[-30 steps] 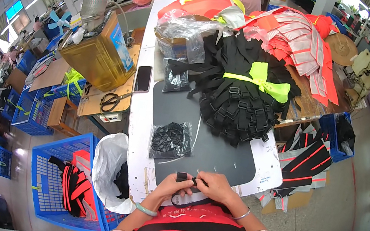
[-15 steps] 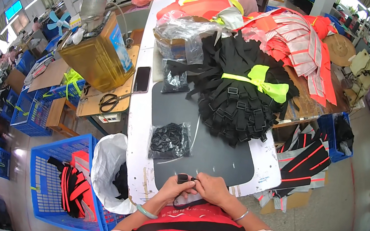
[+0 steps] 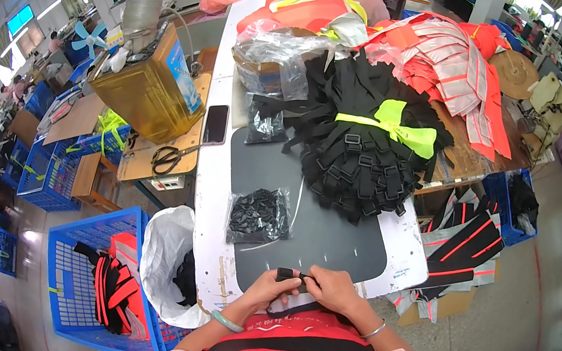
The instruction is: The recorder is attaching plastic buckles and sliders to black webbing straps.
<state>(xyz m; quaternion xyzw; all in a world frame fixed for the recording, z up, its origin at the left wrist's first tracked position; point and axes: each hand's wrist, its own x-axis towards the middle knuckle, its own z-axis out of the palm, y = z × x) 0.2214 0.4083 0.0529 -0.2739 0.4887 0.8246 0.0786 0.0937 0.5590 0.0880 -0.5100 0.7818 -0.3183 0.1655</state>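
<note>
A small black buckle piece (image 3: 287, 275) sits at the near edge of the counter (image 3: 215, 186), over the dark grey mat (image 3: 318, 220). The left hand (image 3: 274, 288) pinches its left end; the right hand (image 3: 330, 289) pinches the attached black strap beside it. Just beyond lies a clear bag of black buckles (image 3: 257, 214); farther back, a heap of black straps (image 3: 361, 148).
</note>
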